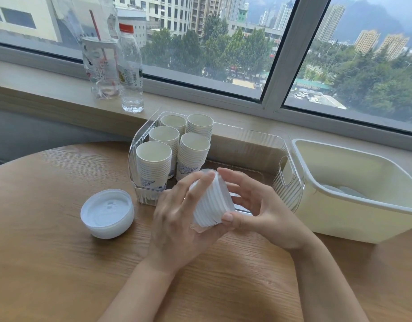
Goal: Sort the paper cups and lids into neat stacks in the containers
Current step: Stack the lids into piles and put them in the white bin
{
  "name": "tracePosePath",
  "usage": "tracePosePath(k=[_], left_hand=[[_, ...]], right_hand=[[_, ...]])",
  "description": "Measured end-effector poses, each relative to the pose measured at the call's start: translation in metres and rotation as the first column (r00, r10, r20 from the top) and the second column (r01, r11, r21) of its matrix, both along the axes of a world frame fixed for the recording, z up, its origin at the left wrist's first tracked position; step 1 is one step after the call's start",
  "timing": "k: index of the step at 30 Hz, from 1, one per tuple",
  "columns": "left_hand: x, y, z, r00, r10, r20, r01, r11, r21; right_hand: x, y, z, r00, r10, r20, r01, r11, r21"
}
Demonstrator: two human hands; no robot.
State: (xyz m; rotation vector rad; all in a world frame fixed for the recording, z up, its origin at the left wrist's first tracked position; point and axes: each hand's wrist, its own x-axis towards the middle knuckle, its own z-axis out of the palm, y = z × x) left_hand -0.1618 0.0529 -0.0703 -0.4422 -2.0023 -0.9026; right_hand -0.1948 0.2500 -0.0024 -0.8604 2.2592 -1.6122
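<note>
Lids (pixel 210 203), a white stack tipped on its side, sit between both hands above the table (pixel 60 263). Left hand (pixel 177 219) curls round the stack's near side; right hand (pixel 253 210) pinches the far rim, thumb below, fingers above. The step looks like squaring the stack. Next it likely goes into the clear bin (pixel 291 182), just beyond the fingertips, beside the cups (pixel 172 149). More lids (pixel 107 213) lie left of the left fingers.
</note>
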Motion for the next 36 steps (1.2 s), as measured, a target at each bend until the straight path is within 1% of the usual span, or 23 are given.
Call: tracePosePath(k=[4,6,8,12,16,19,24,28,32,34,36], left_hand=[[0.001,0.000,-0.001,1.000,0.002,0.020,-0.001,1.000,-0.031],[0.004,0.000,0.001,1.000,0.015,0.013,-0.015,1.000,-0.003],[0.007,0.001,0.004,1.000,0.028,0.001,-0.028,0.998,0.060],[0.017,0.003,0.009,0.997,0.067,0.026,-0.070,0.985,0.158],[0.031,0.001,0.007,0.998,0.037,0.048,-0.045,0.983,0.176],[0.041,0.000,0.005,0.997,0.007,0.082,-0.021,0.983,0.181],[0.059,-0.016,0.004,0.982,0.037,0.186,-0.060,0.991,0.120],[0.075,-0.041,0.003,0.977,0.103,0.187,-0.108,0.994,0.017],[0.084,-0.075,-0.005,0.960,0.240,0.141,-0.228,0.969,-0.099],[0.084,-0.089,-0.007,0.934,0.319,0.162,-0.299,0.945,-0.135],[0.082,-0.099,-0.010,0.900,0.375,0.221,-0.348,0.925,-0.151]], right_hand=[[0.002,-0.003,0.003,0.998,-0.032,-0.052,0.033,0.999,0.018],[0.004,-0.008,0.002,0.996,-0.052,-0.066,0.052,0.999,-0.002],[0.010,-0.017,-0.001,0.996,-0.081,-0.046,0.077,0.994,-0.071],[0.031,-0.037,-0.012,0.979,-0.117,0.166,0.162,0.942,-0.293],[0.052,-0.049,-0.024,0.944,-0.107,0.313,0.226,0.898,-0.377],[0.062,-0.054,-0.029,0.929,-0.116,0.350,0.268,0.864,-0.425],[0.070,-0.064,-0.036,0.930,-0.147,0.337,0.285,0.867,-0.408],[0.072,-0.078,-0.046,0.940,-0.187,0.284,0.285,0.889,-0.357],[0.072,-0.098,-0.058,0.940,-0.260,0.219,0.312,0.917,-0.249],[0.070,-0.106,-0.064,0.941,-0.291,0.172,0.322,0.927,-0.192],[0.067,-0.111,-0.067,0.939,-0.326,0.109,0.339,0.932,-0.126]])
